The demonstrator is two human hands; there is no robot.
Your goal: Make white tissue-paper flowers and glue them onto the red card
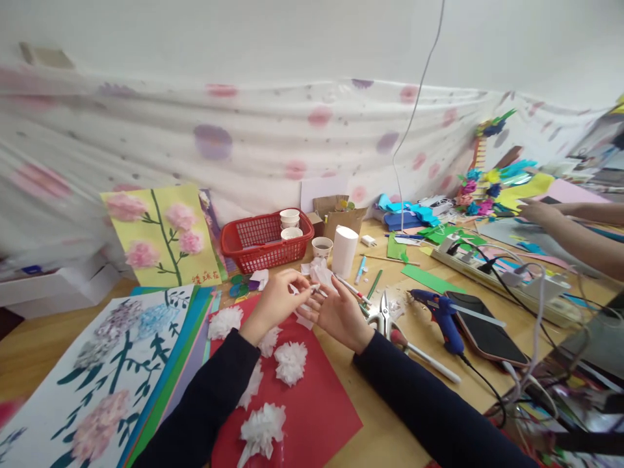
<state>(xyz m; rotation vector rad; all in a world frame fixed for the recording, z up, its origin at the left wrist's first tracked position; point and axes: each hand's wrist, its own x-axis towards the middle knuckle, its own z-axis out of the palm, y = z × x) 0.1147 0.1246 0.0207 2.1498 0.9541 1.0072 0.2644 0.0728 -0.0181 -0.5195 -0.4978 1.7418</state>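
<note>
Over the red paper sheet [331,403], my left hand [280,300] is closed in a pinch on a small white twist of paper [316,287]. My right hand [341,317] lies palm up just to the right, thumb apart, its fingertips close to the twist. Whether those fingertips touch it I cannot tell. Crumpled white paper flowers, one in the middle [291,363] and one nearer me [263,429], rest on the red sheet with several more partly under my left arm. Loose white tissue paper [319,272] sits just beyond my hands.
A red basket [253,260] with paper cups stands behind, near a cup [322,247] and a white roll [345,250]. To the right lie scissors [384,315], a blue glue gun [441,318], a phone [487,328] and a power strip [502,286]. Another person's hand [539,213] is far right.
</note>
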